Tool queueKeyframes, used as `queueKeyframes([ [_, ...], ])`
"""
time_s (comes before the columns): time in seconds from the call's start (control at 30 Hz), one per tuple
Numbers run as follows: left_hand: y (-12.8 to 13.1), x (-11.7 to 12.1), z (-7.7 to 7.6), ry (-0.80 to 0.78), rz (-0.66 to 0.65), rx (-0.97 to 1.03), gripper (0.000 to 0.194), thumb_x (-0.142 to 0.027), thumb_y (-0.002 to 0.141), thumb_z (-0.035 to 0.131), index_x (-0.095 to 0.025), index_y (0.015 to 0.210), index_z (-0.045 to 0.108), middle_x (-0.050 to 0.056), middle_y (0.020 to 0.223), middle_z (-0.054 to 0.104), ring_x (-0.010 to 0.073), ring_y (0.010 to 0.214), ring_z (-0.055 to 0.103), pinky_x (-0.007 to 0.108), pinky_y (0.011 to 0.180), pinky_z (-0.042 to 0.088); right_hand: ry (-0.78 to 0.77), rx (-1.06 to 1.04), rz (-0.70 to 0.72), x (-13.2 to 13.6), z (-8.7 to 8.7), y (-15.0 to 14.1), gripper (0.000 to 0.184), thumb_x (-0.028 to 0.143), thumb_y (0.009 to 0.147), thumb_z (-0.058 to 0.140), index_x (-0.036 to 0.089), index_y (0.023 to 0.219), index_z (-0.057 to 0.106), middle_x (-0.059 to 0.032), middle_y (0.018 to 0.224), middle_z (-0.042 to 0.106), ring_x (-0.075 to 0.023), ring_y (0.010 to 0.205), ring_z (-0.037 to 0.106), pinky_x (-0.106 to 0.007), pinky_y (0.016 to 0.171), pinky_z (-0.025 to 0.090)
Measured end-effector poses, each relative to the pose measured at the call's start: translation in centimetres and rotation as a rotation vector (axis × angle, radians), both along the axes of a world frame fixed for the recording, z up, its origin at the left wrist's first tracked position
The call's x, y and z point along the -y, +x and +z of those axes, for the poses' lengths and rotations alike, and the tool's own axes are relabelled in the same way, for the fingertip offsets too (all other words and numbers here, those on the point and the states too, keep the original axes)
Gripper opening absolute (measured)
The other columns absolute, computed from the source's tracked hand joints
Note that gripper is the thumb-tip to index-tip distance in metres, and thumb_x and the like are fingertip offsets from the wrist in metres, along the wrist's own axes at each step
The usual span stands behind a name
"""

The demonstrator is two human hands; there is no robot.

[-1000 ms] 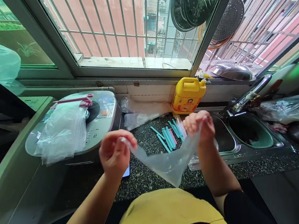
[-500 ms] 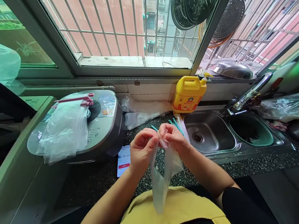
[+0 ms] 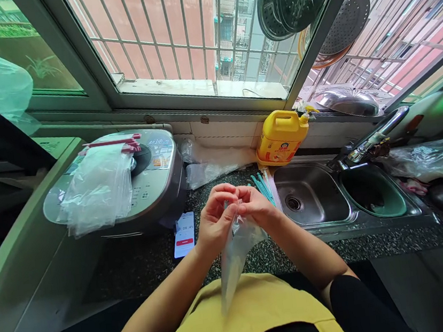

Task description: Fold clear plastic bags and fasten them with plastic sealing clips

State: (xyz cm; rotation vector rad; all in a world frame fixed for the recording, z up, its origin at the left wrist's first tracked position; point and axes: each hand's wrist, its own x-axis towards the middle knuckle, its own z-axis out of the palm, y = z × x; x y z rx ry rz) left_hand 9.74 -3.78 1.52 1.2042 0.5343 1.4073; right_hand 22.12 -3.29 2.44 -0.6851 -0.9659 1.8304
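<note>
My left hand (image 3: 214,218) and my right hand (image 3: 255,205) meet above the speckled counter, both pinching the top of a clear plastic bag (image 3: 234,253). The bag hangs down from my fingers, folded narrow, over my yellow apron. Behind my hands lie several teal sealing clips (image 3: 262,185) on the counter. A phone (image 3: 184,234) showing a timer lies flat to the left of my left hand.
A silver rice cooker (image 3: 153,169) stands at the left with clear bags (image 3: 98,186) and pink clips (image 3: 111,143) on its lid. A yellow detergent jug (image 3: 280,136) stands by the window. The steel sink (image 3: 310,198) and tap (image 3: 367,140) are at the right.
My hands, held apart with the bag stretched between them, have come together at the middle. The bag now hangs folded and narrow. The phone has come into view.
</note>
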Motion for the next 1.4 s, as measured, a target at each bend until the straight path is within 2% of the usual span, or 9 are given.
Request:
queueKeyframes([
  [0.13, -0.4, -0.3, -0.2, 0.036, -0.078, -0.107, 0.017, -0.036, 0.082, 0.061, -0.024, 0.09, 0.069, 0.008, 0.119, 0.053, 0.0214, 0.108, 0.052, 0.036, 0.095, 0.044, 0.023, 0.008, 0.031, -0.1, -0.5, -0.1, 0.041, 0.04, 0.051, 0.084, 0.014, 0.066, 0.057, 0.0062, 0.057, 0.051, -0.0052, 0.051, 0.047, -0.018, 0.05, 0.038],
  [0.3, -0.9, -0.8, 0.3, 0.022, -0.066, -0.199, 0.019, -0.037, 0.08, 0.063, -0.02, 0.071, 0.066, 0.009, 0.119, 0.058, 0.0238, 0.106, 0.055, 0.041, 0.097, 0.042, 0.07, 0.071, 0.031, -0.8, -0.9, 0.1, 0.045, 0.046, 0.05, 0.083, 0.016, 0.069, 0.056, 0.0044, 0.063, 0.055, -0.0069, 0.054, 0.05, -0.019, 0.052, 0.04],
  [0.37, -1.0, -1.0, 0.4, 0.033, 0.035, -0.203, 0.02, -0.036, 0.081, 0.061, -0.019, 0.072, 0.064, 0.009, 0.11, 0.062, 0.023, 0.103, 0.056, 0.04, 0.095, 0.042, 0.199, 0.219, -0.088, -0.7, -0.5, 1.0, 0.046, 0.05, 0.055, 0.08, 0.017, 0.081, 0.061, 0.0008, 0.073, 0.061, -0.0107, 0.064, 0.055, -0.023, 0.06, 0.045],
  [0.43, -1.1, -1.3, 0.3, 0.066, 0.191, -0.208, 0.017, -0.034, 0.083, 0.059, -0.019, 0.074, 0.062, 0.007, 0.095, 0.065, 0.0206, 0.097, 0.057, 0.036, 0.092, 0.044, 0.407, 0.435, -0.345, 0.1, 0.2, 2.2, 0.04, 0.048, 0.065, 0.075, 0.02, 0.091, 0.063, -0.0023, 0.083, 0.063, -0.0135, 0.074, 0.056, -0.027, 0.068, 0.046],
  [0.53, -1.3, -1.7, -0.2, 0.097, 0.373, -0.285, 0.014, -0.03, 0.084, 0.056, -0.019, 0.077, 0.061, 0.003, 0.077, 0.062, 0.0159, 0.08, 0.058, 0.029, 0.08, 0.046, 0.781, 0.699, -0.602, 2.6, 1.6, 3.9, 0.02, 0.037, 0.083, 0.061, 0.024, 0.097, 0.064, -0.0014, 0.074, 0.06, -0.0134, 0.067, 0.054, -0.028, 0.064, 0.043],
  [0.73, -1.1, -2.1, -0.9, 0.208, 0.498, -0.465, 0.01, -0.022, 0.084, 0.053, -0.018, 0.078, 0.059, 0.001, 0.075, 0.061, 0.0143, 0.074, 0.057, 0.027, 0.075, 0.045, 1.374, 1.175, -0.117, 7.2, 4.5, 3.8, 0.037, 0.049, 0.081, 0.061, 0.018, 0.102, 0.064, 0.0004, 0.057, 0.056, -0.0123, 0.049, 0.046, -0.027, 0.049, 0.03],
  [0.9, -1.0, -2.0, -0.7, 0.209, 0.484, -0.447, 0.01, -0.021, 0.085, 0.052, -0.018, 0.079, 0.059, 0.0, 0.074, 0.06, 0.0128, 0.072, 0.057, 0.025, 0.072, 0.045, 1.326, 1.437, -0.095, 7.0, 4.3, 3.2, 0.032, 0.046, 0.083, 0.059, 0.016, 0.089, 0.065, 0.0001, 0.053, 0.055, -0.0118, 0.049, 0.046, -0.027, 0.048, 0.026],
  [1.1, -1.7, -1.8, -0.7, 0.212, 0.467, -0.415, 0.01, -0.022, 0.085, 0.053, -0.018, 0.079, 0.059, 0.0, 0.073, 0.061, 0.0123, 0.071, 0.057, 0.024, 0.07, 0.046, 1.173, 1.46, -0.238, 5.5, 2.9, 3.8, 0.027, 0.043, 0.086, 0.056, 0.019, 0.092, 0.066, -0.0015, 0.062, 0.061, -0.0116, 0.054, 0.05, -0.025, 0.054, 0.032],
  [1.4, -2.2, -1.3, -0.1, 0.09, 0.442, -0.315, 0.012, -0.028, 0.084, 0.056, -0.018, 0.08, 0.06, 0.0, 0.07, 0.063, 0.0109, 0.063, 0.06, 0.021, 0.06, 0.048, 1.149, 1.514, -0.284, 4.3, 1.4, 4.3, 0.014, 0.022, 0.086, 0.054, 0.018, 0.077, 0.064, -0.0079, 0.091, 0.063, -0.0173, 0.078, 0.053, -0.031, 0.071, 0.042],
])
